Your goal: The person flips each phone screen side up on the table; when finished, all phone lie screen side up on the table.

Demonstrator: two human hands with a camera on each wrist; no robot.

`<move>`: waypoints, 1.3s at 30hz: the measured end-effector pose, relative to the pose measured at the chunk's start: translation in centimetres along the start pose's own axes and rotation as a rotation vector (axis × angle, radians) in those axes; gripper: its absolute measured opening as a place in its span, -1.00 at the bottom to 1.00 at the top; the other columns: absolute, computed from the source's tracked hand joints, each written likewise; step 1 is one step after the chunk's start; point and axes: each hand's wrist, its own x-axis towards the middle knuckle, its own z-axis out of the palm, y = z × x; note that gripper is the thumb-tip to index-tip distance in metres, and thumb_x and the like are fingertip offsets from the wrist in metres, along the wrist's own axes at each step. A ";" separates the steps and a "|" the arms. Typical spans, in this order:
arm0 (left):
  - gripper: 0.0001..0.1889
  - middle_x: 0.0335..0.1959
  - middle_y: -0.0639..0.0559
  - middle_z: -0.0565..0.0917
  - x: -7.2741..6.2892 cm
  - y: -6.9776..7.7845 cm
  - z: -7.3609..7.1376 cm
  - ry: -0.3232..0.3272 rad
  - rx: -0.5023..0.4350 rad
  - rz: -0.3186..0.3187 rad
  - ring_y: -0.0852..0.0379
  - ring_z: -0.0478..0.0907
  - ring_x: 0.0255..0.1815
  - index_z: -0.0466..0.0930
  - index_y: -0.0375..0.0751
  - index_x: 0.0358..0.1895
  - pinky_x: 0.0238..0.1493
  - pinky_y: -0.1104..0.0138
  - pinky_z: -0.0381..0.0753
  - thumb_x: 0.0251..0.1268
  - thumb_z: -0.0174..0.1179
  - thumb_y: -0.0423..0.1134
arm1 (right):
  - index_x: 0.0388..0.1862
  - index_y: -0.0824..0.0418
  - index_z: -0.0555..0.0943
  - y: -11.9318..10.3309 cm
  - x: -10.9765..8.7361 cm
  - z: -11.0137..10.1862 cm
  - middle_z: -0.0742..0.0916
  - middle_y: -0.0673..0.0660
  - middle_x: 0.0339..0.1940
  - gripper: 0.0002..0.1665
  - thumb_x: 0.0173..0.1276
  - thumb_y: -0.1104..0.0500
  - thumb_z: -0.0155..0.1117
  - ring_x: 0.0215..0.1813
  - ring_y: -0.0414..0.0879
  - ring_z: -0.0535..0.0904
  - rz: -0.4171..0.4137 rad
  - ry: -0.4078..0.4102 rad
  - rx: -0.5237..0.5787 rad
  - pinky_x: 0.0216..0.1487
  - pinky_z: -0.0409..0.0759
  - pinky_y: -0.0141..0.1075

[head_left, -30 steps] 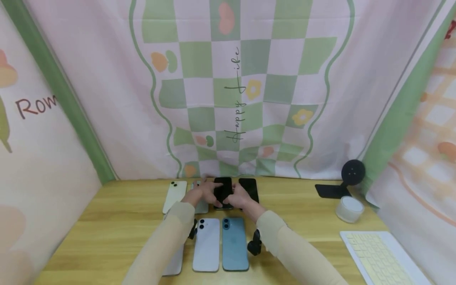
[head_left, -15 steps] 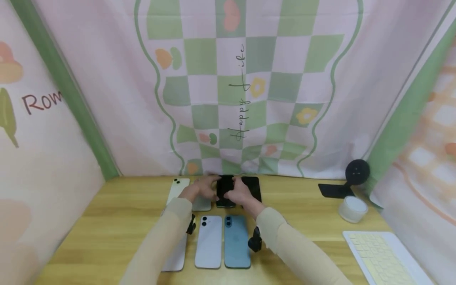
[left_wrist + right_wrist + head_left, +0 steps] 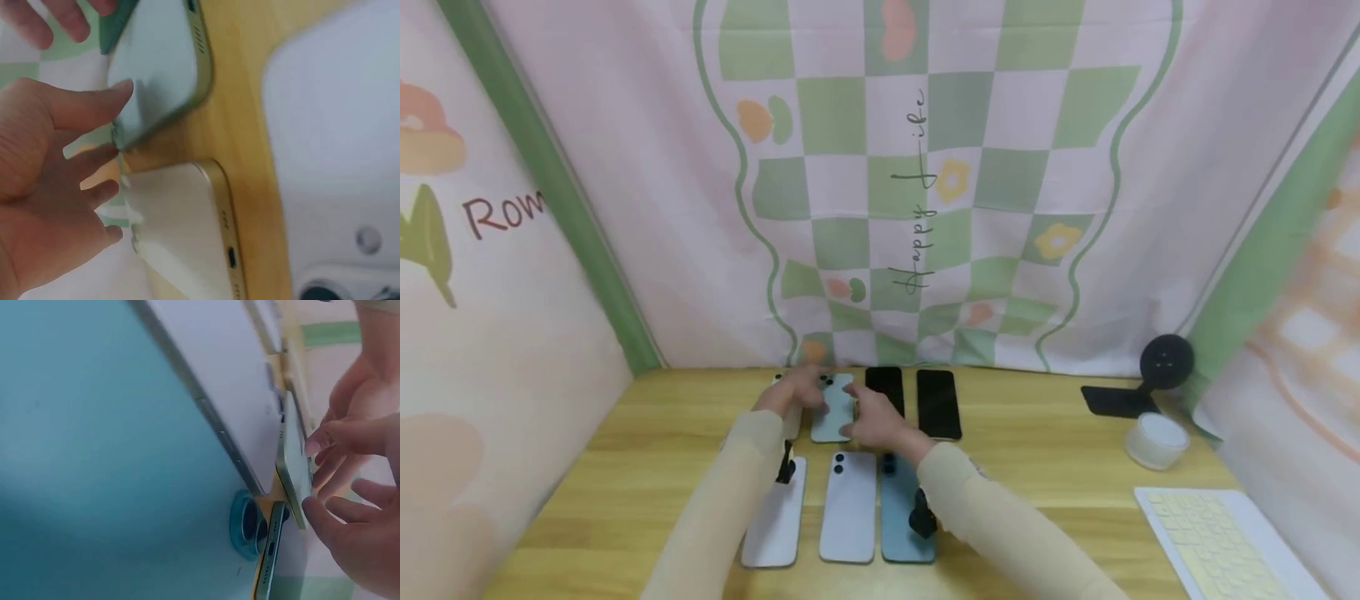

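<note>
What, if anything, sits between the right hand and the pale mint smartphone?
Nothing visible: in the head view the right hand is at the pale mint smartphone's right edge, no object between; contact unclear.

Left to right on a wood-grain table [image 3: 1037, 467], a flat cream phone [image 3: 178, 225], mint phone [image 3: 832, 417] and two black-screened phones [image 3: 938, 404] are lined up behind a white phone [image 3: 777, 525], lavender phone [image 3: 849, 510] and blue phone [image 3: 901, 512], with a round black stand [image 3: 1167, 362], round white tub [image 3: 1157, 443] and white keyboard [image 3: 1213, 533] set farther right, back to front.
</note>
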 end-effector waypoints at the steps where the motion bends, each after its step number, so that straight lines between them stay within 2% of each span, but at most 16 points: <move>1: -0.18 0.57 -0.28 0.38 0.0 -0.2 0.1 -0.002 0.001 0.000 -0.31 0.30 0.59 0.28 -0.12 0.59 0.61 -0.18 0.28 0.21 0.34 -0.33 | 0.51 0.33 0.36 -0.2 0.1 0.2 0.64 0.35 0.38 -0.18 0.31 0.26 0.43 0.30 0.20 0.62 -0.024 -0.025 -0.054 0.37 0.62 0.07; 4: -0.19 0.55 -0.27 0.41 0.0 -0.7 0.2 -0.004 -0.009 0.002 -0.32 0.31 0.58 0.31 -0.11 0.58 0.61 -0.20 0.29 0.21 0.37 -0.31 | 0.47 0.35 0.40 -0.6 0.3 0.9 0.67 0.33 0.33 -0.20 0.29 0.25 0.47 0.32 0.19 0.62 -0.093 -0.075 -0.221 0.40 0.61 0.02; 6: -0.18 0.55 -0.26 0.41 -0.1 -0.9 0.2 -0.005 -0.033 -0.014 -0.32 0.31 0.57 0.32 -0.09 0.58 0.60 -0.21 0.29 0.20 0.38 -0.31 | 0.44 0.33 0.44 -0.8 0.5 1.3 0.62 0.30 0.41 -0.23 0.29 0.21 0.50 0.41 0.17 0.58 -0.111 -0.085 -0.321 0.44 0.59 -0.02; 12: -0.16 0.58 -0.24 0.38 -0.1 -1.0 0.0 -0.019 -0.052 -0.047 -0.32 0.29 0.58 0.32 -0.04 0.58 0.61 -0.26 0.22 0.16 0.39 -0.32 | 0.37 0.29 0.53 -0.8 1.1 1.9 0.61 0.31 0.45 -0.32 0.32 0.12 0.50 0.48 0.20 0.53 -0.079 -0.103 -0.449 0.50 0.55 -0.03; 17: -0.17 0.59 -0.21 0.37 -0.1 -1.1 -0.2 -0.022 -0.007 -0.046 -0.31 0.23 0.62 0.32 -0.01 0.58 0.63 -0.33 0.09 0.18 0.40 -0.26 | 0.35 0.28 0.57 -1.0 1.5 2.1 0.57 0.34 0.48 -0.38 0.36 0.11 0.47 0.51 0.22 0.51 -0.051 -0.127 -0.469 0.50 0.55 -0.01; 23: -0.17 0.56 -0.22 0.42 0.1 -1.0 -0.3 -0.003 0.026 -0.020 -0.31 0.29 0.59 0.35 -0.05 0.56 0.63 -0.33 0.10 0.16 0.43 -0.25 | 0.36 0.27 0.56 -1.2 1.7 2.2 0.51 0.40 0.53 -0.40 0.37 0.15 0.44 0.53 0.27 0.46 -0.022 -0.116 -0.455 0.52 0.52 0.04; 26: -0.17 0.53 -0.27 0.44 0.4 -1.0 -0.2 0.009 0.017 0.015 -0.30 0.35 0.54 0.37 -0.12 0.55 0.61 -0.27 0.20 0.12 0.42 -0.30 | 0.35 0.27 0.57 -1.1 1.7 2.3 0.51 0.39 0.53 -0.41 0.37 0.17 0.44 0.51 0.26 0.50 -0.030 -0.106 -0.461 0.51 0.54 0.03; 29: -0.20 0.52 -0.30 0.44 0.6 -1.0 -0.1 0.027 -0.048 0.041 -0.27 0.40 0.49 0.39 -0.18 0.53 0.56 -0.17 0.36 0.09 0.31 -0.43 | 0.34 0.27 0.58 -1.1 1.8 2.4 0.52 0.37 0.52 -0.42 0.37 0.19 0.44 0.47 0.24 0.54 -0.037 -0.101 -0.470 0.48 0.56 0.01; 34: -0.21 0.47 -0.26 0.51 1.0 -1.0 0.2 0.111 -0.137 0.077 -0.23 0.47 0.45 0.45 -0.26 0.46 0.48 -0.08 0.48 -0.03 0.02 -0.54 | 0.31 0.28 0.60 -1.0 1.8 2.6 0.57 0.34 0.48 -0.44 0.35 0.22 0.44 0.43 0.21 0.58 -0.057 -0.092 -0.483 0.44 0.61 -0.02; 39: -0.26 0.38 -0.25 0.59 1.5 -0.9 0.6 0.203 -0.142 0.064 -0.23 0.53 0.39 0.51 -0.26 0.40 0.40 -0.07 0.55 -0.03 -0.03 -0.52 | 0.38 0.24 0.54 -1.1 1.6 2.7 0.53 0.33 0.53 -0.40 0.37 0.21 0.43 0.46 0.19 0.56 -0.051 -0.094 -0.481 0.46 0.59 -0.01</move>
